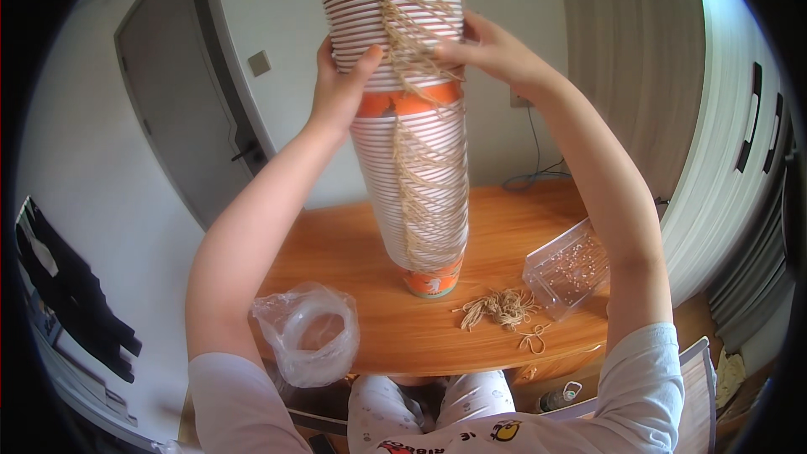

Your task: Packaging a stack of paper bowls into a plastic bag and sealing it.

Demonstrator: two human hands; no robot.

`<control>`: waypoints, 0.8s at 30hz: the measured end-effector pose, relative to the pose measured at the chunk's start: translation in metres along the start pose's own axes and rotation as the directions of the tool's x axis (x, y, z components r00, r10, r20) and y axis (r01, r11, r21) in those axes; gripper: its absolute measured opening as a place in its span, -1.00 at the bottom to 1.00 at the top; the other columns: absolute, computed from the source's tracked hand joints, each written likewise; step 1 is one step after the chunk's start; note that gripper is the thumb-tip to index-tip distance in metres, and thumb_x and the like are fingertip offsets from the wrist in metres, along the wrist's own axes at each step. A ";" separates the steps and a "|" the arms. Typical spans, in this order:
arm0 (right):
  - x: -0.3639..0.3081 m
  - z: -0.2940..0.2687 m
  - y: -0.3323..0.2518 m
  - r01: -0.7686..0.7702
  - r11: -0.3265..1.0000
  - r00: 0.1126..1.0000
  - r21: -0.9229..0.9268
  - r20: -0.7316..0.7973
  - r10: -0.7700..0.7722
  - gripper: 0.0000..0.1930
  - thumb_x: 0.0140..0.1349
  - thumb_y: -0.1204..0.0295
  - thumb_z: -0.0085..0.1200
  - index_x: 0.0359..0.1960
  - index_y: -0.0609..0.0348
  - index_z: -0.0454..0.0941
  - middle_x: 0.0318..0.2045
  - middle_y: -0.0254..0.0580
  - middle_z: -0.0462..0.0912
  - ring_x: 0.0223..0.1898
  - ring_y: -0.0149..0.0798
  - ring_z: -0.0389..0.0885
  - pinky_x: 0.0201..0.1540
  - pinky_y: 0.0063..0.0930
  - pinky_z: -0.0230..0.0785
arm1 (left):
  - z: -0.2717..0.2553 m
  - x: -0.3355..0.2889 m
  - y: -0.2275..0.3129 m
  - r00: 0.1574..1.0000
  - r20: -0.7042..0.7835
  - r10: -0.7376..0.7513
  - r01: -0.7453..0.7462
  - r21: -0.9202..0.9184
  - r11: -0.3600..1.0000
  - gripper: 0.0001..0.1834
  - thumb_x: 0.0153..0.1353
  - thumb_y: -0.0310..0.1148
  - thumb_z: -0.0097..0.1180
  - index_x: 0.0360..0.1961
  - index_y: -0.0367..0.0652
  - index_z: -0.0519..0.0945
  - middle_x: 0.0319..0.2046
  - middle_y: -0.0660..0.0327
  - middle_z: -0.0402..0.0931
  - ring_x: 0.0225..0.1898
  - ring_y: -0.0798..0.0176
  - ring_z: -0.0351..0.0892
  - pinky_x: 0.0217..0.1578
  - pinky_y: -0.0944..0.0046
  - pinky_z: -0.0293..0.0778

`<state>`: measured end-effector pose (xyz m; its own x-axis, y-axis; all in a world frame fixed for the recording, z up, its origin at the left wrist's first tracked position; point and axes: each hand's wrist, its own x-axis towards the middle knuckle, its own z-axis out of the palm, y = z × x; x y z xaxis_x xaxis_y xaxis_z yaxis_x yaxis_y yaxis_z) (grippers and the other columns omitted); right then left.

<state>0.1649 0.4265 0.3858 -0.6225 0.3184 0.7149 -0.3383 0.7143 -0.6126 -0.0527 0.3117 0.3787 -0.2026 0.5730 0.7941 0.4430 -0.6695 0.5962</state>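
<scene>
A tall tower of nested paper cups stands on the wooden table, white rims stacked closely. Orange bands show at its middle and at its base. Twine is wrapped in slanting turns over its right-hand side, forming a knotted line down the front. My left hand is closed round the upper stack from the left, thumb in front. From the right, my right hand grips the same part, its thumb at the twine. The tower's top runs out of the picture.
A loose heap of twine lies right of the tower's base, near a clear plastic box holding small beads. At the left table edge sits a clear bag with a roll inside. A cable lies at the back of the table.
</scene>
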 end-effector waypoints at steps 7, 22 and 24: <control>-0.013 -0.002 0.027 0.322 0.927 0.947 -0.191 0.067 -0.315 0.19 -0.11 0.43 0.40 0.50 0.09 -0.24 0.41 -0.15 0.14 0.41 -0.17 0.13 0.46 -0.19 -0.13 | -0.001 -0.001 -0.003 0.996 0.004 -0.092 0.093 -0.039 0.995 -0.01 0.06 0.06 0.35 0.31 -0.28 0.11 0.15 0.03 0.37 0.17 0.16 0.39 0.20 0.15 0.30; -0.011 0.016 0.059 0.305 0.796 0.892 -0.524 -0.135 -0.431 -0.02 -0.01 0.59 0.26 0.45 0.08 -0.05 0.13 0.15 0.47 -0.04 0.00 0.60 0.03 -0.20 0.46 | -0.011 -0.002 -0.012 0.996 0.001 -0.091 0.091 -0.015 0.996 0.02 0.09 0.11 0.30 0.36 -0.22 0.06 0.23 0.04 0.28 0.24 0.15 0.31 0.25 0.13 0.23; -0.012 0.027 0.061 0.226 0.836 0.898 -0.499 -0.226 -0.378 -0.04 0.02 0.67 0.25 0.46 0.02 -0.01 0.19 0.02 0.44 -0.12 -0.15 0.59 0.00 -0.30 0.48 | -0.015 -0.004 -0.012 0.994 -0.003 -0.105 0.105 -0.014 0.994 0.02 0.09 0.12 0.30 0.36 -0.23 0.05 0.24 0.04 0.28 0.25 0.14 0.31 0.26 0.13 0.22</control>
<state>0.1330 0.4494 0.3306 -0.2721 0.1569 0.9494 -0.0714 0.9806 -0.1825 -0.0699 0.3103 0.3700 -0.2507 0.6386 0.7275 0.4069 -0.6124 0.6778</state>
